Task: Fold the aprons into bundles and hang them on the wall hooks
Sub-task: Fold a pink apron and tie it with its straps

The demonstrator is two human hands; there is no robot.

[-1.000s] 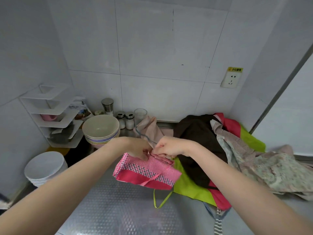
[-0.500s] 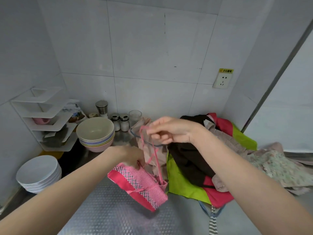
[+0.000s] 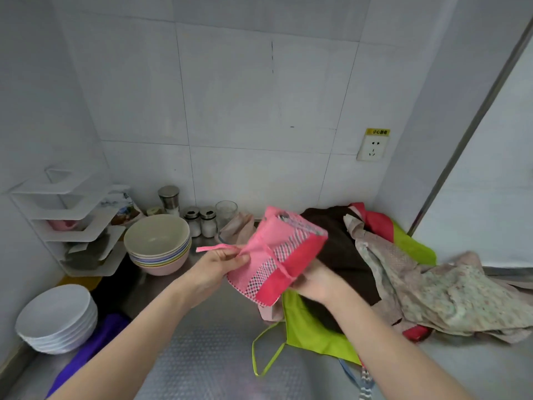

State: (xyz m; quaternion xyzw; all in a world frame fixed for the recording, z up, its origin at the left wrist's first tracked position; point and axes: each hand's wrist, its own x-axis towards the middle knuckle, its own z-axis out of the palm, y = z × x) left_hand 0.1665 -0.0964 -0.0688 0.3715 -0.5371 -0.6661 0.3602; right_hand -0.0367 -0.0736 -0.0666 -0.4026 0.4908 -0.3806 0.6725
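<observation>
Steel counter [image 3: 202, 359], tiled corner. You've got the pink apron bundle [image 3: 277, 255] lifted above it: left hand [image 3: 215, 265] pinches its strap [image 3: 215, 249], right hand [image 3: 317, 280] cups it from below. Keep the strap taut so folds don't slip. Unfolded aprons [image 3: 403, 269] heaped right; bowls [image 3: 158, 243] and plates [image 3: 57, 319] left. No hooks visible.

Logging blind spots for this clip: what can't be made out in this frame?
- Wall hooks: none in the head view.
- Right hand: its fingers hidden behind the pink apron bundle.
- Socket label: too small to read.
- Striped strap: cut off by the bottom edge.
- Left hand pinches the pink tie.
</observation>
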